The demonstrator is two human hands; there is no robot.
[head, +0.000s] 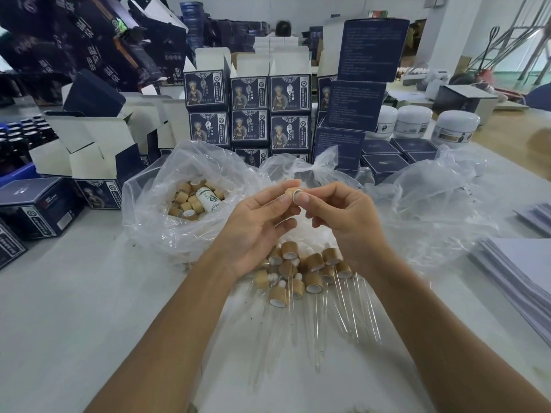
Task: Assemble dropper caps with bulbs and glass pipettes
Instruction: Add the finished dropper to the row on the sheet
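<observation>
A small bamboo-coloured dropper cap [293,193] with a white inside is held up between both hands over the table. My left hand [258,225] pinches it from the left with thumb and forefinger. My right hand [347,222] pinches its open end from the right. Below the hands lies a pile of assembled droppers [301,272], bamboo caps with white bulbs and clear glass pipettes [346,311] pointing toward me. A clear plastic bag [155,210] at the left holds several loose bamboo caps [186,202] and a white bottle [208,199].
Stacked dark blue printed cartons [250,114] stand behind the bags, with open cartons [89,150] to the left. White jars [454,126] sit at the back right. More crumpled clear plastic [432,198] lies at the right, with stacks of white sheets [518,272] beyond.
</observation>
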